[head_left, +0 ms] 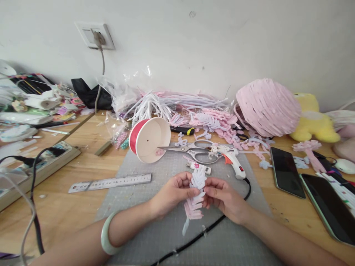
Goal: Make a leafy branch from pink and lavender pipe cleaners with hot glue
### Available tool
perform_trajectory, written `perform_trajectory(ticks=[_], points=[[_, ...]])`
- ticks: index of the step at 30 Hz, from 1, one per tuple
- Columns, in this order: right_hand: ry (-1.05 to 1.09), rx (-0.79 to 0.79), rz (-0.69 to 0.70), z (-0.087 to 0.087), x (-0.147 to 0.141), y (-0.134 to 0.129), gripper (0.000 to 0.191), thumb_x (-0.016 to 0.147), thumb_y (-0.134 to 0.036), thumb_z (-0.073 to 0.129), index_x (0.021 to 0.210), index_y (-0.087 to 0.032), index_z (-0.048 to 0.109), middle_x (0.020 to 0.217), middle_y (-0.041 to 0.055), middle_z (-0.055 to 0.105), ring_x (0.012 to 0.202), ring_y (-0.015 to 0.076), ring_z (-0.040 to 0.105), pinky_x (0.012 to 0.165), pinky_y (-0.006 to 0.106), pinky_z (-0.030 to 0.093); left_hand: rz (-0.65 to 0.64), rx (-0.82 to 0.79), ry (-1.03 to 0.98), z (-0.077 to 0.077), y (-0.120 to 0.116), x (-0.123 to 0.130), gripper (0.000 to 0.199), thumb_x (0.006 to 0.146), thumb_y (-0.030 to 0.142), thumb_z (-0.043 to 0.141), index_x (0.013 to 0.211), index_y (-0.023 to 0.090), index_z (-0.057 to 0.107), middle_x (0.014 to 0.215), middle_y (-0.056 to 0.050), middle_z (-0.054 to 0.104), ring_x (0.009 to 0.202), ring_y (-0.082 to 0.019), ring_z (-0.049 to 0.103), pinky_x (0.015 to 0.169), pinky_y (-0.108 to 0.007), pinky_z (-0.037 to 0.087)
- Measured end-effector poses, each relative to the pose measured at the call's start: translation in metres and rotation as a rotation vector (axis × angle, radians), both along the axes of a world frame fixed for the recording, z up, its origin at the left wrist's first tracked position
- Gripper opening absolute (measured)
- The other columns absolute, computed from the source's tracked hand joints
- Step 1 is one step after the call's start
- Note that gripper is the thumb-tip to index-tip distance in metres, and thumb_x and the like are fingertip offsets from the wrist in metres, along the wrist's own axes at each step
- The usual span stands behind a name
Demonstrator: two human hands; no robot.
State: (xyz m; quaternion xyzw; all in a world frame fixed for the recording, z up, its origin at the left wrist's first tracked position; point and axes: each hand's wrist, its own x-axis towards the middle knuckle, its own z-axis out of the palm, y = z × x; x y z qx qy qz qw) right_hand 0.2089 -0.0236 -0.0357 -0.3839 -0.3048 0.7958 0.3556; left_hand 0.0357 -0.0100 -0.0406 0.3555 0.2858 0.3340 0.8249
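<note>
Between both hands is a feather-shaped pipe-cleaner piece [195,207], white at the top and pale pink lower down, with a pale stem pointing down. My left hand [177,192] pinches its left edge between thumb and fingers. On the opposite edge, the thumb and fingers of my right hand [222,194] close on it too. Just beyond the hands lie a white lighter [203,169] with a pink print, grey-handled scissors [194,149] and a white glue gun [233,160] with an orange trigger.
A grey cutting mat [133,207] bears a steel ruler [111,183] and a tipped paper bowl [151,142]. Two phones [288,171] lie right. Behind are pipe-cleaner bundles [149,107] and a pink ball-shaped piece [269,107]. A black cord [210,226] crosses the mat; a power strip [41,168] sits left.
</note>
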Motion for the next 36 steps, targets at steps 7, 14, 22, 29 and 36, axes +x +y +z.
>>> perform_trajectory(ticks=[7, 14, 22, 29, 36], points=[[-0.136, 0.238, 0.086, -0.003, 0.003, 0.002, 0.028, 0.066, -0.041, 0.074, 0.07, -0.016, 0.062, 0.063, -0.0023, 0.059, 0.057, 0.0098, 0.054, 0.057, 0.024, 0.043, -0.008, -0.034, 0.032, 0.004, -0.003, 0.003, 0.039, 0.061, 0.025, 0.08, 0.083, 0.014, 0.05, 0.075, -0.002, 0.065, 0.066, -0.015, 0.063, 0.065, -0.027, 0.049], [-0.145, 0.22, 0.113, -0.006, 0.005, 0.002, 0.034, 0.072, -0.049, 0.067, 0.073, -0.016, 0.059, 0.063, -0.0016, 0.057, 0.057, 0.0096, 0.052, 0.055, 0.023, 0.042, 0.043, -0.016, 0.081, 0.004, -0.002, 0.005, 0.038, 0.06, 0.026, 0.081, 0.082, 0.013, 0.054, 0.075, -0.001, 0.065, 0.065, -0.012, 0.061, 0.064, -0.024, 0.047], [-0.266, 0.217, -0.051, 0.0, -0.007, -0.002, 0.039, 0.063, -0.046, 0.074, 0.084, -0.019, 0.055, 0.075, -0.0019, 0.058, 0.071, 0.0112, 0.055, 0.066, 0.024, 0.044, 0.253, 0.08, 0.123, -0.003, -0.001, 0.004, 0.031, 0.065, 0.028, 0.078, 0.079, 0.014, 0.054, 0.076, 0.001, 0.061, 0.07, -0.011, 0.055, 0.067, -0.022, 0.042], [-0.429, 0.245, -0.104, 0.005, 0.002, 0.002, 0.033, 0.068, -0.047, 0.068, 0.07, -0.017, 0.055, 0.062, -0.004, 0.053, 0.057, 0.0085, 0.047, 0.054, 0.022, 0.037, 0.151, 0.096, 0.113, -0.003, 0.002, 0.001, 0.028, 0.072, 0.037, 0.071, 0.078, 0.012, 0.061, 0.075, -0.001, 0.062, 0.072, -0.013, 0.053, 0.073, -0.025, 0.039], [-0.38, 0.241, -0.004, 0.006, 0.004, 0.001, 0.034, 0.067, -0.047, 0.07, 0.078, -0.016, 0.064, 0.067, -0.0017, 0.06, 0.06, 0.0097, 0.051, 0.057, 0.023, 0.039, 0.101, 0.125, 0.145, 0.001, 0.005, -0.002, 0.027, 0.068, 0.036, 0.074, 0.067, 0.013, 0.06, 0.068, 0.0, 0.06, 0.067, -0.012, 0.052, 0.07, -0.024, 0.038]])
